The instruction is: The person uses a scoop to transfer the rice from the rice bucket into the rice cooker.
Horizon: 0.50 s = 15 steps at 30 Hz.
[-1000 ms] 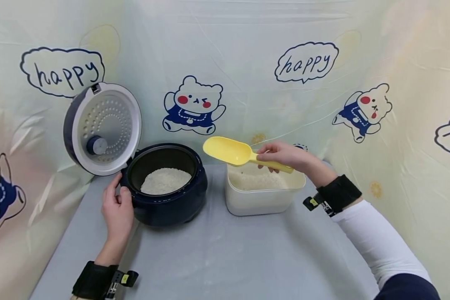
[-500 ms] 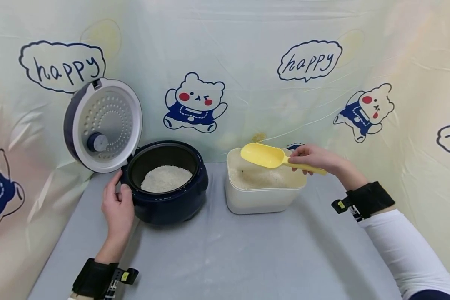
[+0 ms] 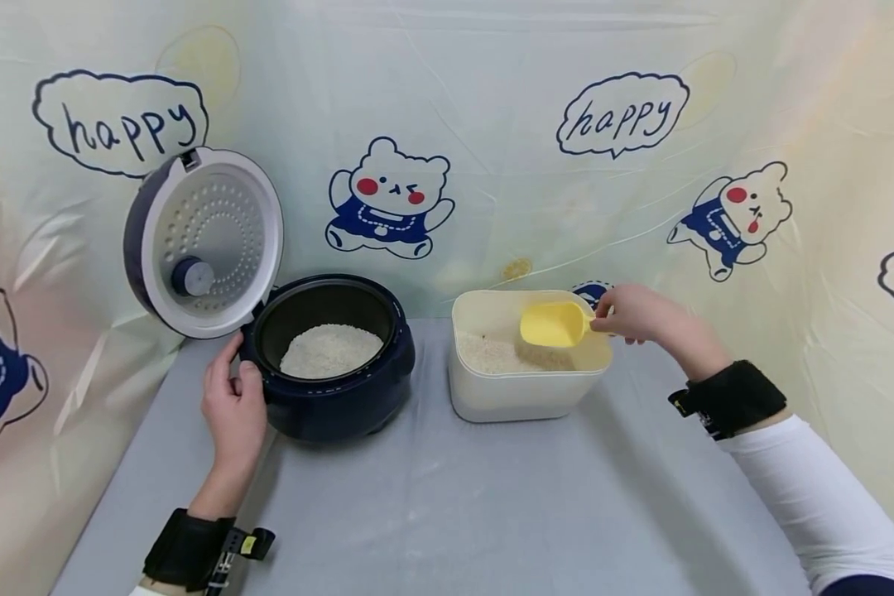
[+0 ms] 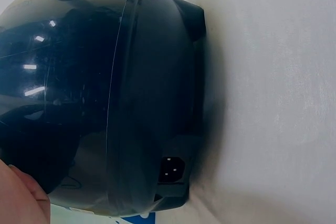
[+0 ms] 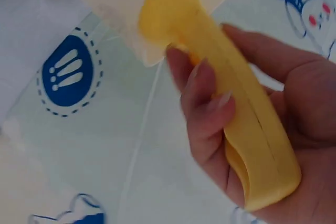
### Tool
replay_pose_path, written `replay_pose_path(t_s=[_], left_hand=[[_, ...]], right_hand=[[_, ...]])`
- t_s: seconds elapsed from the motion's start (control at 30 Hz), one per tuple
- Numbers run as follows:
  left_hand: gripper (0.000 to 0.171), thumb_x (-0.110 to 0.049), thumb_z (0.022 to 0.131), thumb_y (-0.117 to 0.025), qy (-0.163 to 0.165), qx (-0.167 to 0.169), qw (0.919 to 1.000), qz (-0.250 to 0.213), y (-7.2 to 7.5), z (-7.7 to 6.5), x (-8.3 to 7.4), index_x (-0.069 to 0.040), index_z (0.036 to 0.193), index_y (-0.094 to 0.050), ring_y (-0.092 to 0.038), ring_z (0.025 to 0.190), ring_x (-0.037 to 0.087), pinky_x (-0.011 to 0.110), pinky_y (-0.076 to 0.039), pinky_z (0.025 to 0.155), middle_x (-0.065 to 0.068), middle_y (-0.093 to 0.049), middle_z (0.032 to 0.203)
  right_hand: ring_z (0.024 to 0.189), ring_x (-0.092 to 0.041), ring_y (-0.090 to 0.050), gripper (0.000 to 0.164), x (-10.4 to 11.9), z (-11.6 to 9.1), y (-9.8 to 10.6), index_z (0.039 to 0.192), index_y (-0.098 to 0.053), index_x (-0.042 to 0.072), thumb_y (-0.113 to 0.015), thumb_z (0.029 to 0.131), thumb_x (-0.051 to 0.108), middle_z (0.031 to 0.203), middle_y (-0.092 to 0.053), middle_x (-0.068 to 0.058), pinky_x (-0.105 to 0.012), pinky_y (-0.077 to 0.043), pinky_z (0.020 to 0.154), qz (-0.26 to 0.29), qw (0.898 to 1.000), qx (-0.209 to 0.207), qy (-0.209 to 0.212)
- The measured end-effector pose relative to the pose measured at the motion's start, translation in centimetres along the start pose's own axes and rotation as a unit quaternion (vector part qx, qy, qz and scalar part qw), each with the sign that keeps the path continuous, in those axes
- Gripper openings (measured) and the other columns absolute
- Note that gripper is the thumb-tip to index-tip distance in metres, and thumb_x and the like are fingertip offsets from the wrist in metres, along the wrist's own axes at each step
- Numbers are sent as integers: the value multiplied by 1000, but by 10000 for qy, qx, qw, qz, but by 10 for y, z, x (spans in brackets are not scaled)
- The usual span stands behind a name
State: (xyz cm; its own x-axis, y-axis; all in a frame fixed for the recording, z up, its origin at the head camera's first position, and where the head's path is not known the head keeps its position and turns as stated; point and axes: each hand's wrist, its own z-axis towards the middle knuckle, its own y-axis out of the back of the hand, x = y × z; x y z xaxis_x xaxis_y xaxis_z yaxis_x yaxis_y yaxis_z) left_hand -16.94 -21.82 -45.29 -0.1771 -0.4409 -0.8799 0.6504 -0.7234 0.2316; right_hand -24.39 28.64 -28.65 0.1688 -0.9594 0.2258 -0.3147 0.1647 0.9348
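Observation:
My right hand (image 3: 636,313) grips the handle of a yellow scoop (image 3: 554,324), with fingers curled round it in the right wrist view (image 5: 262,150). The scoop's bowl is inside a cream plastic bin (image 3: 525,397), over the rice (image 3: 492,354) there. A dark blue rice cooker (image 3: 335,410) stands to the left, with a mound of white rice (image 3: 331,351) in its black pot. My left hand (image 3: 233,406) rests against the cooker's left side near the hinge. In the left wrist view, fingers (image 4: 23,192) touch the glossy cooker wall.
The cooker's lid (image 3: 212,244) stands raised at the back left, close to the patterned curtain (image 3: 507,207). Cooker and bin sit side by side on a grey table surface (image 3: 447,505), with a gap between them. A power socket (image 4: 171,169) shows on the cooker's side.
My right hand has carried the scoop from between cooker and bin rightward, then turned and lowered its bowl into the bin. My left hand stays at the cooker.

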Motion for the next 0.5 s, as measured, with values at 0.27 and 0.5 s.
replay_pose_path(t_s=[0.27,0.5], left_hand=[[45,-15,107,-47,5,8,10000,47,0,1,-1,-16,150,-59,-36,64,2,20,-31,66,-15,-47,111],[45,-15,107,-46,-52,30,10000,43,0,-1,-1,-15,150,-58,-35,64,3,20,-31,66,-18,-46,113]], right_hand=[[67,-24,-52,13,46,-15,-15,96,-68,-2,-71,96,11,74,-55,-8,-30,-42,60,-1664,9844,-568,-105],[61,-21,-51,4,62,-16,-38,90,-66,-1,-65,94,0,76,-53,-10,-30,-48,51,-2532,9639,-809,-126]])
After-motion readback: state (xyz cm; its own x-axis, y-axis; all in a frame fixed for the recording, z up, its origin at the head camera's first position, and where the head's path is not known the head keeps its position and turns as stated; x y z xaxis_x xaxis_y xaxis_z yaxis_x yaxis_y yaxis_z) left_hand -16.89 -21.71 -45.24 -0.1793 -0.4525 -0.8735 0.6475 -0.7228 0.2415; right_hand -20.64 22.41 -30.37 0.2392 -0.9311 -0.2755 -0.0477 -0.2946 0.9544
